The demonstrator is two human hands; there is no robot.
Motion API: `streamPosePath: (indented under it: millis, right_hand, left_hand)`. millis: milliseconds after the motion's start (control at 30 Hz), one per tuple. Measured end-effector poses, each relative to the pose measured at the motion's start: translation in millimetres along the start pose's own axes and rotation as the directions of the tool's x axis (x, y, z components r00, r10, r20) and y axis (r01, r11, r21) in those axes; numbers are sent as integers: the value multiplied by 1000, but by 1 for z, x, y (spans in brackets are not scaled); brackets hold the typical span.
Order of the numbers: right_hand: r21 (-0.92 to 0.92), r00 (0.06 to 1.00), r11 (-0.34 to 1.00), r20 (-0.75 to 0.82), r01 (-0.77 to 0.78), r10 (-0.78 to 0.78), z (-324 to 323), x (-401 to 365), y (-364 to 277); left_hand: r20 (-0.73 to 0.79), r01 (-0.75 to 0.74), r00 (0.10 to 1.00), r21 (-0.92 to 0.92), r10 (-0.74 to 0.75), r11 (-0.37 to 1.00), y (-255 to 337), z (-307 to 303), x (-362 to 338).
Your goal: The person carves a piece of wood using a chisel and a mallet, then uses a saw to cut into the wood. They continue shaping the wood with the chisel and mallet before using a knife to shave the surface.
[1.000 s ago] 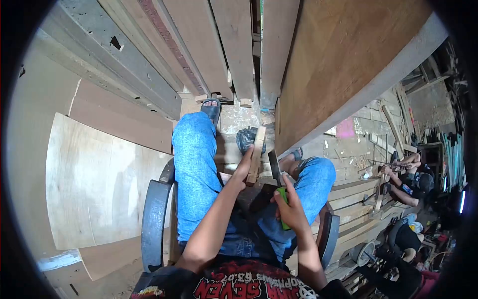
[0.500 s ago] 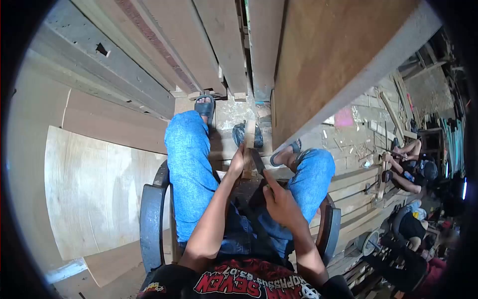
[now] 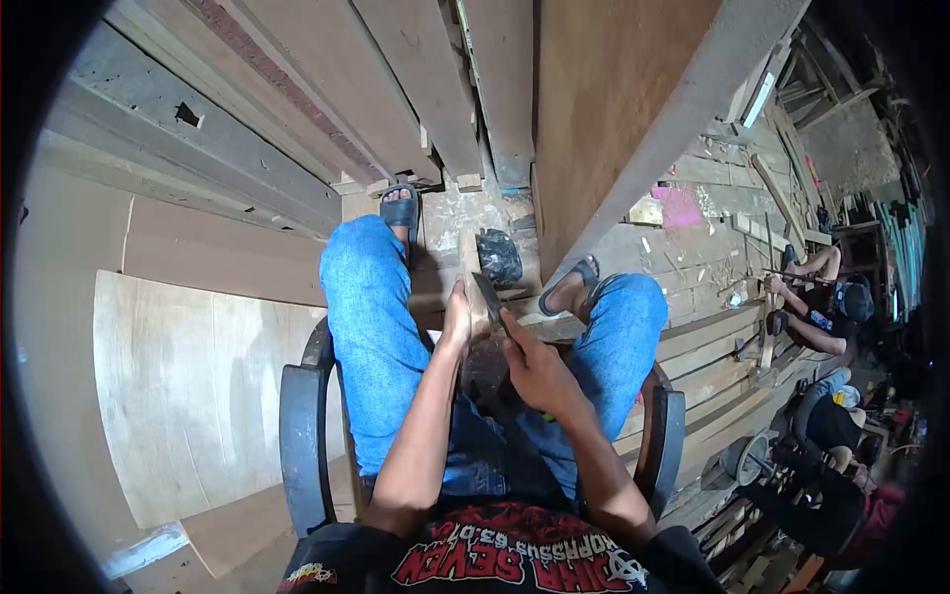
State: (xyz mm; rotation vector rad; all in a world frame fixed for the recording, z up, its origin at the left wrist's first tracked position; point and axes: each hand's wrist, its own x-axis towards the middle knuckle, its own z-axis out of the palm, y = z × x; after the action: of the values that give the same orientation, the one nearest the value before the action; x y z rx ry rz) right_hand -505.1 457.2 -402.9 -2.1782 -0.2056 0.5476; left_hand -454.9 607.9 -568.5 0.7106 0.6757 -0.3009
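Between my knees, my left hand (image 3: 458,315) is closed around a short, pale wooden piece (image 3: 469,251), which stands out past my fingers. My right hand (image 3: 537,368) grips a dark, flat-bladed tool (image 3: 487,294); its handle is hidden in my fist, and I cannot make out if it is a file or a knife. The blade lies slanted against the right side of the wood, close to my left fingers. Just beyond, a crumpled black plastic bag (image 3: 501,257) lies on the floor.
Long wooden boards (image 3: 396,79) rise ahead, and a large wooden panel (image 3: 623,109) stands at the right. A curved plywood sheet (image 3: 198,396) leans at the left. Chair arms (image 3: 305,445) flank me. Stacked planks (image 3: 708,366) and a seated person (image 3: 826,307) are farther right.
Both hands have shifted left with the wooden piece and the tool. The wood now leans farther left, showing more of the black bag. The view has moved slightly.
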Motion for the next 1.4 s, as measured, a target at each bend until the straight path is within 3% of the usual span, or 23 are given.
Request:
streamPosePath:
  millis: [200,400,500,600,733,833,900,967,1000,1067,1100,1200,1267,1300,1333,1367,1400]
  right_hand:
    - [8,997,997,-14,74,-73,9,8,15]
    - [225,932,912,201,-343,301,-12,2,-18]
    - [67,994,995,-84,80,-74,11,3,17]
    - [101,998,994,-49,-41,47,14,2,13]
    - [61,996,998,-85,31,-26,13,9,23]
    - [107,998,992,-21,60,-58,14,18,31]
    - [93,992,987,-29,128,-125,14,17,33]
    - [189,1000,982,10,4,-6,10,10,23]
    - [165,1000,986,3,14,-15,11,4,23]
    - [118,999,992,-11,32,-31,13,-9,23]
    - [95,989,987,-84,126,-118,17,-17,25]
    - [148,1000,989,-29,3,1,1,-24,15]
    - [84,992,991,82,-102,95,-12,-17,13]
    - [134,995,988,79,-76,66,-8,-15,16]
    - [108,998,994,-47,37,-32,5,-8,26]
    - [69,978,987,-164,144,-131,27,0,39]
    - [22,935,969,-271,245,-230,38,2,39]
  left_hand:
    - [-7,28,1000,65,-27,997,12,-1,-16]
    - [-102,-6,994,185,26,983,17,10,-21]
    - [-96,-27,994,239,51,971,15,10,-21]
    - [-45,-1,999,238,12,971,20,18,-30]
    - [-67,17,998,313,5,950,16,10,-27]
    - [-122,-18,991,290,56,957,12,-6,-17]
    - [-68,-28,997,260,47,965,16,-10,-24]
    - [-21,-103,993,270,113,957,11,-22,-5]
    - [-145,19,989,290,24,957,11,-22,-6]
    - [-119,-22,991,345,67,938,12,-23,-7]
    - [-136,3,990,260,33,966,17,-20,-6]
    - [-154,-3,986,347,60,938,10,-20,6]
    - [-102,-11,994,282,41,959,15,-17,-9]
    - [-102,-21,994,251,48,968,20,-10,-16]
    - [-100,-32,994,212,54,977,24,-1,-22]
    - [-76,42,997,121,-33,992,36,14,-40]
    - [-112,12,994,219,12,976,28,9,-39]
